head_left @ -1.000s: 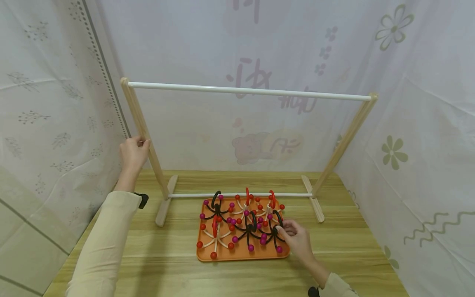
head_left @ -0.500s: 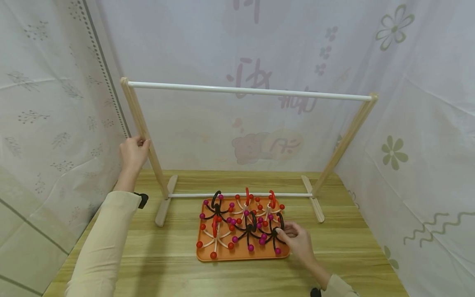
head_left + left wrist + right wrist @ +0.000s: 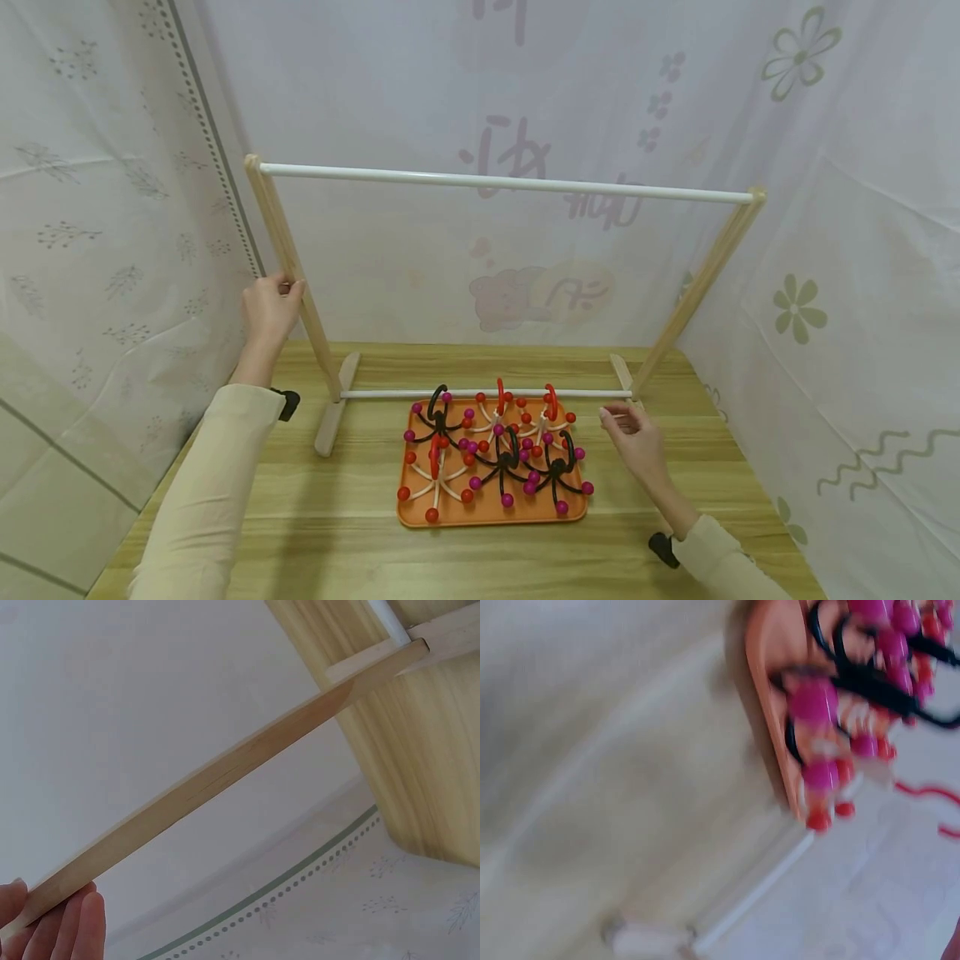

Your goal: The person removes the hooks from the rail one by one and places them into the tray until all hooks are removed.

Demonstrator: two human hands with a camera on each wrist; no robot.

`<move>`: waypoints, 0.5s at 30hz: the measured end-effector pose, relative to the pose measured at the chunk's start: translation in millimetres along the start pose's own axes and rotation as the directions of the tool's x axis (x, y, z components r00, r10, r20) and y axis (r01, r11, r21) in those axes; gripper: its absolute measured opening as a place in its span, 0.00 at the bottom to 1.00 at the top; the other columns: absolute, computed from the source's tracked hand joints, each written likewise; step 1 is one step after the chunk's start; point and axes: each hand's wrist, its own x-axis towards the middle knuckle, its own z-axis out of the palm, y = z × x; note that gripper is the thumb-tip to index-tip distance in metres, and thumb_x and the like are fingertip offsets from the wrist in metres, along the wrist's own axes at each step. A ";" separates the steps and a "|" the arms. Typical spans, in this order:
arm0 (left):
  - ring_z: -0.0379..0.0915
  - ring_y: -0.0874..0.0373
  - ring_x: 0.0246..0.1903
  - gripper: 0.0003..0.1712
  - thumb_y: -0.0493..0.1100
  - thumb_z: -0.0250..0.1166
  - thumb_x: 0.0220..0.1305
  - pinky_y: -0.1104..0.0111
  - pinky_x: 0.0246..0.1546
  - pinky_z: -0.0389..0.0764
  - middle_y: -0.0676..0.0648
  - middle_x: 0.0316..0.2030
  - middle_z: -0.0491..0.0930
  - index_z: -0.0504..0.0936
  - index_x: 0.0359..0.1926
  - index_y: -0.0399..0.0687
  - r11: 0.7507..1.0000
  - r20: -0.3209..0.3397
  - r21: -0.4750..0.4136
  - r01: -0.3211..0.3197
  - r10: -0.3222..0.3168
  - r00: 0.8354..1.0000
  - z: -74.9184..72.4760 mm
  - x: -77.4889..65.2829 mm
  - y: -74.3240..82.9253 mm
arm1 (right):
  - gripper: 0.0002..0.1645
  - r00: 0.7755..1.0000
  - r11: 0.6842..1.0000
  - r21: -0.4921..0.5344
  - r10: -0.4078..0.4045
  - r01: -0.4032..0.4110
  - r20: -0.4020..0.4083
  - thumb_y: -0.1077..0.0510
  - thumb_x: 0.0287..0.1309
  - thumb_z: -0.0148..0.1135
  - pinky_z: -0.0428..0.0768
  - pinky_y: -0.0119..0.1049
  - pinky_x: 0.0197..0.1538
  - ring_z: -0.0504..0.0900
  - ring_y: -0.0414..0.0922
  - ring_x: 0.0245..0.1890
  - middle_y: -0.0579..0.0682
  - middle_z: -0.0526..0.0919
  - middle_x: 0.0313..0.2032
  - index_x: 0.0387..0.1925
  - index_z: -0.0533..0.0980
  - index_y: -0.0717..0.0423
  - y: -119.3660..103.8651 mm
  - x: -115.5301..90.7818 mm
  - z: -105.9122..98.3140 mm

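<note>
My left hand (image 3: 272, 308) grips the left wooden post (image 3: 274, 218) of a rack, thumb on one side and fingers on the other, as the left wrist view confirms. Spider-shaped hangers with ball-tipped legs and a hook on top lie on an orange tray (image 3: 491, 518). Some are black with magenta balls, like the front right hanger (image 3: 557, 468); others are white with red balls and a red hook, like the front left hanger (image 3: 434, 462). My right hand (image 3: 636, 442) is apart from the tray, to its right, fingers loosely bent and holding nothing.
The rack's white top bar (image 3: 510, 183) spans two posts, with a lower white bar (image 3: 382, 394) just behind the tray. Its right post (image 3: 693, 287) stands on a wooden foot (image 3: 328, 427) like the left one's. A patterned cloth (image 3: 375, 275) hangs behind the wooden table (image 3: 360, 567).
My right hand has let go of the front right black hanger and moved up and to the right. That hanger stays on the tray. The left hand has not moved.
</note>
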 end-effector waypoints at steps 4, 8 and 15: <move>0.70 0.36 0.39 0.16 0.42 0.50 0.65 0.51 0.36 0.70 0.30 0.38 0.76 0.75 0.37 0.30 1.000 -0.002 0.001 -0.001 0.001 1.000 1.6 0.6 -1.7 | 0.12 0.997 0.998 0.015 -0.065 0.066 -0.037 0.62 0.51 0.61 0.75 0.25 0.25 0.80 0.41 0.25 0.50 0.81 0.30 0.41 0.77 0.56 0.4 32.6 -19.6; 0.71 0.37 0.39 0.17 0.43 0.49 0.65 0.51 0.35 0.70 0.30 0.37 0.76 0.76 0.37 0.31 1.000 -0.002 0.004 -0.014 0.014 1.000 3.2 0.7 -3.9 | 0.10 0.994 0.993 0.060 -0.096 0.099 -0.057 0.64 0.52 0.60 0.74 0.24 0.25 0.80 0.40 0.26 0.50 0.81 0.30 0.39 0.78 0.60 -46.7 65.2 -42.1; 0.72 0.37 0.40 0.21 0.45 0.48 0.66 0.51 0.39 0.71 0.30 0.39 0.75 0.76 0.41 0.28 0.998 0.011 0.001 -0.065 0.065 0.998 5.2 -7.2 -12.4 | 0.16 0.999 0.974 -0.225 0.031 -0.028 0.009 0.57 0.57 0.55 0.72 0.21 0.32 0.79 0.53 0.31 0.62 0.79 0.35 0.39 0.75 0.69 -155.3 98.4 -73.1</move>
